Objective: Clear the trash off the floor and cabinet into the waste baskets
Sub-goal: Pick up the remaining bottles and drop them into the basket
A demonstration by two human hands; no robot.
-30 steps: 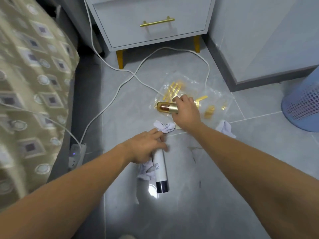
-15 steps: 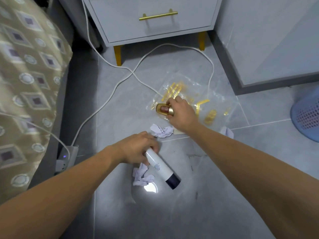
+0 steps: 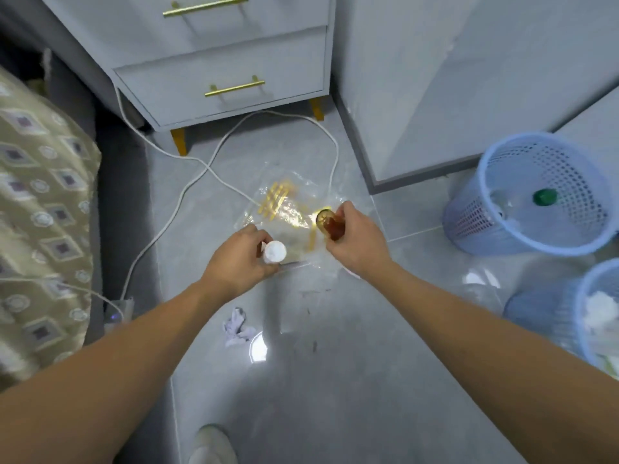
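Both hands are full: our left hand (image 3: 239, 261) grips a white tube (image 3: 274, 252), our right hand (image 3: 356, 237) an amber bottle (image 3: 330, 224). 2 baskets (image 3: 532, 192) already hold trash. A plastic wrapper (image 3: 284, 209) and tissue (image 3: 237, 326) remain on the floor (image 3: 335, 380).

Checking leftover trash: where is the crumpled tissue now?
Head view: the crumpled tissue lies on the floor at centre, below the left hand.
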